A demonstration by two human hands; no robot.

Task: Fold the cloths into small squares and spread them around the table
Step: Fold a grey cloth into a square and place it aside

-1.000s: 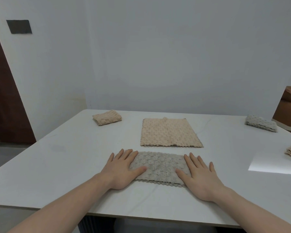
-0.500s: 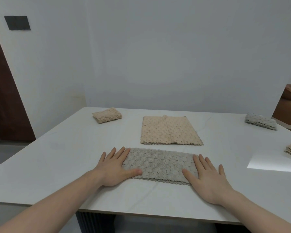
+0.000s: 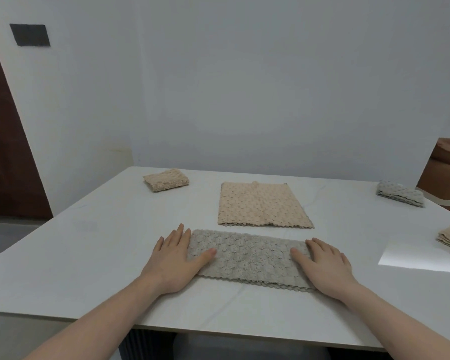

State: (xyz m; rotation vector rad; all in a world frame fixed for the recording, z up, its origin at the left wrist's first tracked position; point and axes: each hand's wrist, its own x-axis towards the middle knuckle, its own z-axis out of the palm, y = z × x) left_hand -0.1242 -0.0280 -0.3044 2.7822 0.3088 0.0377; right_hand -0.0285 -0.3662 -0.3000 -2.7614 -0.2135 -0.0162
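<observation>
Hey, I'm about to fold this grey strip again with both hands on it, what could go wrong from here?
1. The grey strip is already layered; lifting one end may let the layers slide apart, since your left hand and right hand only press its ends flat.
2. It lies close to the beige cloth behind it, so a sweeping fold might drag that cloth.

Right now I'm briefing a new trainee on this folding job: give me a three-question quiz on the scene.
1. True or false: the grey strip is already a small square.
2. How many cloths lie folded small? A two, B three, C five.
3. Which cloth lies just beyond the strip?

Key: 1 false, it is a long strip under the left hand and right hand. 2 B. 3 the flat beige cloth.
</observation>
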